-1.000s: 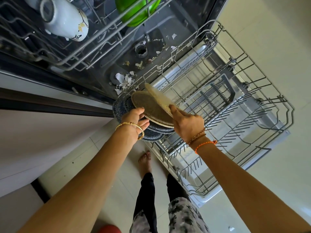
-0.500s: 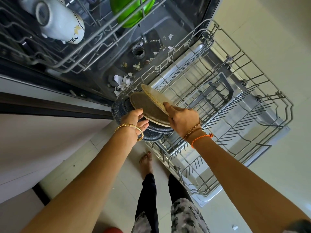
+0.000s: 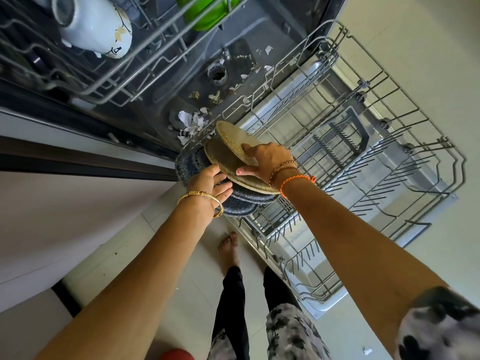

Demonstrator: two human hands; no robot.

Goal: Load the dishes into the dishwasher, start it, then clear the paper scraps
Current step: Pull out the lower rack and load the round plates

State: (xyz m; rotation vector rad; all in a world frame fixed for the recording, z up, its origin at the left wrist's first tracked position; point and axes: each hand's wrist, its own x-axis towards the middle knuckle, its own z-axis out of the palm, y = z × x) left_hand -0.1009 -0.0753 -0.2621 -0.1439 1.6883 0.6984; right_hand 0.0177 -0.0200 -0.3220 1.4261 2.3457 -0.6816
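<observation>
Head view: right hand [image 3: 267, 162] pinches a round speckled beige plate [image 3: 232, 141], while left hand [image 3: 210, 185] supports the dark blue plate stack [image 3: 239, 203]; tilted stack could slide onto the grey wire lower rack [image 3: 363, 162].

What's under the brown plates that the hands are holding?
Under the brown plates lies a stack of dark blue speckled plates, propped by the left hand. How many blue ones there are is hidden. The right hand pinches the top brown plate.
</observation>
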